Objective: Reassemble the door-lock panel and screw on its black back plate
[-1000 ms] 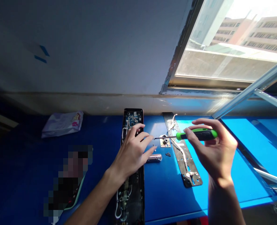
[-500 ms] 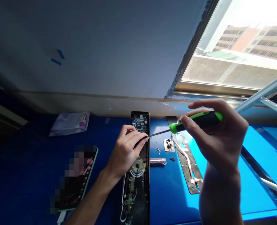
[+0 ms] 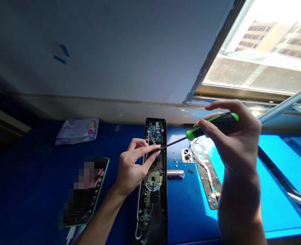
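Right fingers (image 3: 204, 125) grip the screwdriver (image 3: 195, 133); left fingers (image 3: 145, 149) pinch its tip (image 3: 161, 148) above the casing (image 3: 162, 204).

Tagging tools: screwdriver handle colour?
The screwdriver handle is black with bright green; see the head view.

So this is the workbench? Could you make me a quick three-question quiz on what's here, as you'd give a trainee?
1. Multiple choice: what does the right hand grip?
A) a packet
B) a screwdriver
C) a cable

2. True or false: the phone lies to the person's right of the long open black casing.

3. Fill in the blank: the fingertips of the left hand are at the screwdriver's ____ end, not at its handle.

Key: 1. B. 2. False; it lies to the person's left of the casing. 3. tip.
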Tool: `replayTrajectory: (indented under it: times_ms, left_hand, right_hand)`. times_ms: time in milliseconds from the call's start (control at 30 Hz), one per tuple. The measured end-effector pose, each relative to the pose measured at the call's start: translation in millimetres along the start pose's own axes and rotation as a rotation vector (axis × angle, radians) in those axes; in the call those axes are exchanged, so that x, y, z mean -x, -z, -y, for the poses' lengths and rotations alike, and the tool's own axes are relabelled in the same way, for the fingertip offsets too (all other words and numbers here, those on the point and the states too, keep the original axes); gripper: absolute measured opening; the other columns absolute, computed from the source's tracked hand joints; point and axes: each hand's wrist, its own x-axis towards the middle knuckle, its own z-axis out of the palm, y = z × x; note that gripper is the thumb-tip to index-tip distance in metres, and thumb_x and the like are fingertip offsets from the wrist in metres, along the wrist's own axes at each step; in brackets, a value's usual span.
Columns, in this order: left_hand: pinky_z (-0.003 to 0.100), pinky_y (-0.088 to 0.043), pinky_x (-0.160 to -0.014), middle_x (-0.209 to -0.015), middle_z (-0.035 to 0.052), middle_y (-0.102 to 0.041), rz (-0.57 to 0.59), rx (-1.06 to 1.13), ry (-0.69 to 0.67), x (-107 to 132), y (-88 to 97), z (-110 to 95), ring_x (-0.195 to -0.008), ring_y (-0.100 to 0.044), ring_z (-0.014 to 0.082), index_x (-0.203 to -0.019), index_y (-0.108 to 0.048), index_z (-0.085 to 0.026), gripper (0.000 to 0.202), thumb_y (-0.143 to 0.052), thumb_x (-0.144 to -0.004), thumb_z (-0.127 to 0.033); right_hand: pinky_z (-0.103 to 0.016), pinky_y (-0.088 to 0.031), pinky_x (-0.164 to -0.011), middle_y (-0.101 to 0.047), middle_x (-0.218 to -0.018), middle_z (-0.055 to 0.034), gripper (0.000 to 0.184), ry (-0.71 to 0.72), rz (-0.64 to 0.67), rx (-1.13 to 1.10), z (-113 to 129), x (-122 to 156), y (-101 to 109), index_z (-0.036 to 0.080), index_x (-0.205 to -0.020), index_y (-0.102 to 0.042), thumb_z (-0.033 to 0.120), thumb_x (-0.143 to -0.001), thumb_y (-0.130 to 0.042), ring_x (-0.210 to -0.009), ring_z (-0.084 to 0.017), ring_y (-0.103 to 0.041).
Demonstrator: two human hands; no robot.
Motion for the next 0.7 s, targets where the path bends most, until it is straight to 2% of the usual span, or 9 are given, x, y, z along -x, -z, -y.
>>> replayTrajectory:
  times_ms: [133, 267, 367, 433, 500, 600, 700]
  left_hand:
    - [0.026, -0.062, -0.077, -0.090, 0.0025, -0.071, 0.017, 0.008, -0.022, 1.6, -0.3, 0.8, -0.087, -0.068, 0.0143, -0.111, -0.083, -0.025, 0.021, -0.078, -0.092, -0.016]
    - [0.026, -0.062, -0.075, -0.089, 0.0020, -0.071, -0.029, 0.037, 0.048, 5.2, -1.7, 0.7, -0.087, -0.067, 0.0144, -0.110, -0.083, -0.025, 0.021, -0.080, -0.091, -0.017]
    - [0.028, -0.063, -0.077, -0.093, 0.0031, -0.075, -0.094, 0.072, 0.113, 8.6, -3.5, 2.9, -0.091, -0.067, 0.0159, -0.112, -0.082, -0.025, 0.022, -0.079, -0.092, -0.018]
    - [0.031, -0.065, -0.081, -0.097, 0.0042, -0.078, -0.126, 0.087, 0.126, 10.7, -4.5, 5.7, -0.098, -0.068, 0.0177, -0.115, -0.081, -0.025, 0.024, -0.078, -0.093, -0.018]
    - [0.034, -0.066, -0.085, -0.099, 0.0044, -0.080, -0.144, 0.100, 0.118, 12.4, -4.5, 8.4, -0.103, -0.070, 0.0189, -0.119, -0.079, -0.025, 0.026, -0.077, -0.094, -0.018]
    - [0.038, -0.067, -0.092, -0.103, 0.0046, -0.080, -0.137, 0.123, 0.090, 12.9, -1.6, 9.4, -0.108, -0.072, 0.0205, -0.123, -0.077, -0.027, 0.030, -0.076, -0.094, -0.018]
    - [0.045, -0.062, -0.105, -0.122, 0.0067, -0.078, -0.076, 0.095, 0.060, 10.7, 5.1, 8.0, -0.124, -0.068, 0.0241, -0.132, -0.071, -0.028, 0.039, -0.075, -0.094, -0.021]
  right_hand:
    - [-0.028, -0.061, -0.054, -0.072, -0.074, 0.0049, 0.037, -0.062, 0.018, -0.031, -11.2, -3.2, -4.1, 0.027, -0.110, -0.068, 0.030, -0.079, -0.087, -0.058, -0.014, -0.070]
    - [-0.022, -0.050, -0.043, -0.065, -0.064, 0.0074, 0.037, -0.123, -0.064, -0.010, -19.2, -5.3, -10.3, 0.026, -0.102, -0.065, 0.038, -0.077, -0.090, -0.051, -0.012, -0.065]
    - [-0.026, -0.062, -0.058, -0.075, -0.078, 0.0023, 0.039, -0.157, -0.021, -0.058, -21.4, -6.0, -12.5, 0.025, -0.107, -0.066, 0.037, -0.078, -0.089, -0.070, -0.017, -0.077]
    - [-0.034, -0.068, -0.074, -0.081, -0.093, -0.0013, 0.049, -0.159, 0.087, -0.111, -22.5, -5.8, -12.8, 0.027, -0.125, -0.064, 0.033, -0.081, -0.085, -0.087, -0.022, -0.081]
    - [-0.041, -0.070, -0.086, -0.082, -0.100, -0.0030, 0.061, -0.141, 0.174, -0.123, -23.6, -4.9, -14.1, 0.029, -0.140, -0.056, 0.031, -0.084, -0.082, -0.098, -0.026, -0.082]
    - [-0.048, -0.070, -0.089, -0.081, -0.099, -0.0021, 0.063, -0.075, 0.144, -0.116, -22.7, -2.5, -20.4, 0.031, -0.143, -0.050, 0.029, -0.087, -0.079, -0.099, -0.029, -0.082]
    - [-0.050, -0.072, -0.084, -0.080, -0.099, -0.0005, 0.058, 0.019, 0.060, -0.125, -14.7, 0.0, -29.5, 0.033, -0.138, -0.050, 0.025, -0.088, -0.078, -0.094, -0.029, -0.083]
